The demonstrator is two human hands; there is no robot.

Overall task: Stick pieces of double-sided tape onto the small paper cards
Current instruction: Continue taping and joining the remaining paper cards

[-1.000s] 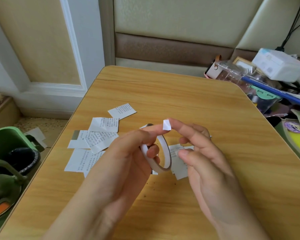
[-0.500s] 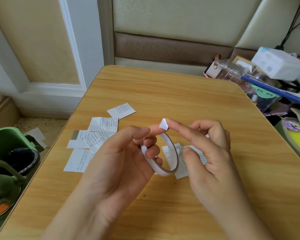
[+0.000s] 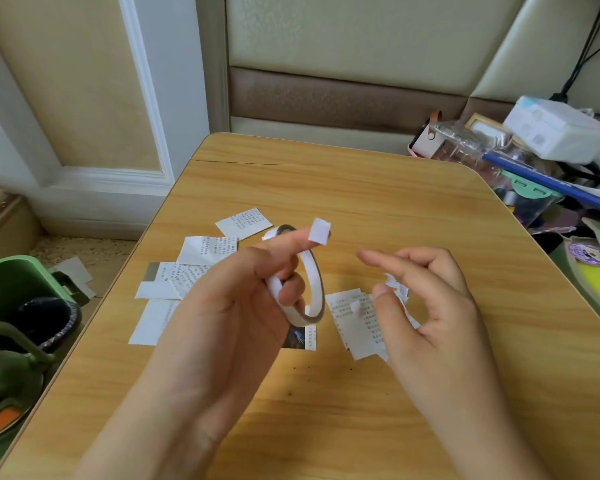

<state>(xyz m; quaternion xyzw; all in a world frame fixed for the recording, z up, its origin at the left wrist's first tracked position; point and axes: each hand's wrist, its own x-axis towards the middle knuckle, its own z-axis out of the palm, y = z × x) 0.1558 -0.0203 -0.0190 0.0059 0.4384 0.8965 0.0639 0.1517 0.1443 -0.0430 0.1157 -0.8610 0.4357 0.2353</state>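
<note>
Left hand (image 3: 222, 306) first: we have it curled round the tape roll (image 3: 309, 289), a finger hooked through the ring, and a small white tape piece (image 3: 319, 231) stands up on the tip of our forefinger, just above the roll. Half a second ago our right fingers were pinched up against that tab; now the right hand (image 3: 426, 303) has pulled off to the right of the roll, forefinger and thumb loosely bent with a gap between them and nothing clamped in it. We read that as the piece torn free of the roll and parked on the fingertip, ready to go down on paper. Just right of the roll, under our right hand, lie a couple of printed cards (image 3: 354, 320), and one already wears a small white square of tape (image 3: 355, 306). Left of the roll, more paper cards (image 3: 187, 268) sit in an overlapping heap on the wooden table (image 3: 361, 188), with one card (image 3: 245, 223) alone behind it; whether these carry tape we cannot tell. Further left of the roll, off the table edge, a green bin (image 3: 11, 282) holds something dark, too dim to name. Far right of the roll, a clear plastic box (image 3: 465, 143) sits in a cluttered pile, its contents unclear.
</note>
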